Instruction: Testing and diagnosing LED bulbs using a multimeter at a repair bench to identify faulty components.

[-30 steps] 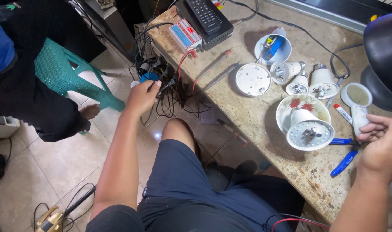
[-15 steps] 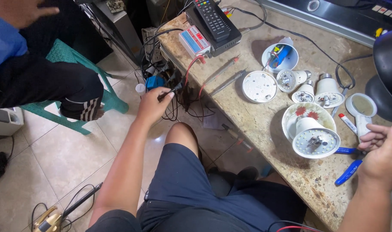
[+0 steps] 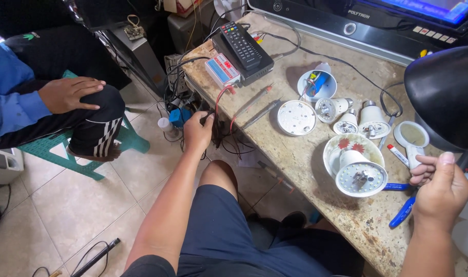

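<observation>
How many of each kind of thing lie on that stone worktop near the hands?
White bulb bases with metal screw caps: 3
Round white LED discs: 2
Blue-handled tools: 2
Black remote control: 1
Red-tipped probes: 2
Total: 10

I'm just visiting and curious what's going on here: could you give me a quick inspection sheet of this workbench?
Surface: speckled stone bench, crowded.
Job's things: left hand grips a dark plug or lead among wires at the bench edge; right hand rests by an opened lamp head on a patterned plate.
Clutter: bulb parts, white disc, remote, meter, blue pliers.
Grip: both closed; right hand's contents unclear.
Cables: tangled below the edge.
Surroundings: seated person on green stool, tiled floor.
</observation>
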